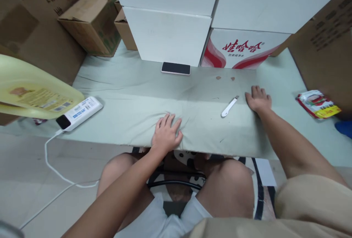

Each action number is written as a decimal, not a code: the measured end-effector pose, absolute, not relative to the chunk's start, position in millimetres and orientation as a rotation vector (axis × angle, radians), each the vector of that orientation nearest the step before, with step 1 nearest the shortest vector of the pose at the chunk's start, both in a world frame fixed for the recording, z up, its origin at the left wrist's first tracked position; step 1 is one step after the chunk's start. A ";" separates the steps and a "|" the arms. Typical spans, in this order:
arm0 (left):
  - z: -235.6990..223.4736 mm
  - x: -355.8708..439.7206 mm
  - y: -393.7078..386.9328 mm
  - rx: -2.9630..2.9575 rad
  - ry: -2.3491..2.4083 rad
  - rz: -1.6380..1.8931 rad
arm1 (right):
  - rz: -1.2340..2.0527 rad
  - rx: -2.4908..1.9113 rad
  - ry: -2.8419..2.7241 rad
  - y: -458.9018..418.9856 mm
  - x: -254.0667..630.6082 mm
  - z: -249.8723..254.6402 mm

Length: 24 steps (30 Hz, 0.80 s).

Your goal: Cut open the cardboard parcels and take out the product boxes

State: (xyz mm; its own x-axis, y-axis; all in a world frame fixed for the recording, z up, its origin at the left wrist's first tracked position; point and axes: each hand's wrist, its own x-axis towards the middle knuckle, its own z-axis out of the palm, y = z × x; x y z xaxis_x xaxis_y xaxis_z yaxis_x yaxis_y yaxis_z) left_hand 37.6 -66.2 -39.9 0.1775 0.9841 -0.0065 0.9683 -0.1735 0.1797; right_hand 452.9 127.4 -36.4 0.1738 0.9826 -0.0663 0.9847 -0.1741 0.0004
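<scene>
My left hand [166,132] lies flat on the green cloth [129,110] near the table's front edge, fingers spread, with nothing in it. Farther right, my right hand [259,99] rests on the same cloth, open and holding nothing. Just left of the right hand is a white utility knife [230,107], its short blade tip pointing away to the upper right. Two small brown scraps [218,78] lie beyond the knife. A dark-screened phone [176,68] lies flat at the back, against a white box.
White boxes [167,33] are stacked at the back, one with red lettering [242,49]. Cardboard cartons [90,18] stand left. A yellow jug [35,88] and a white power bank [80,114] with a cable [51,164] are at the left edge. A snack packet [318,104] lies right.
</scene>
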 end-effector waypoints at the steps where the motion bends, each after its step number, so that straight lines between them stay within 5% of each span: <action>1: -40.0 37.9 -66.2 2.298 1.917 0.165 | -0.125 2.394 1.969 114.6 447.7 -40.5; 16: -34.4 34.5 -64.6 1.981 1.757 0.485 | -0.166 2.357 2.032 -58.2 361.6 -37.1; 24: 26.1 -86.8 52.1 1.831 2.086 0.566 | -0.106 2.458 2.036 -57.7 354.9 -31.6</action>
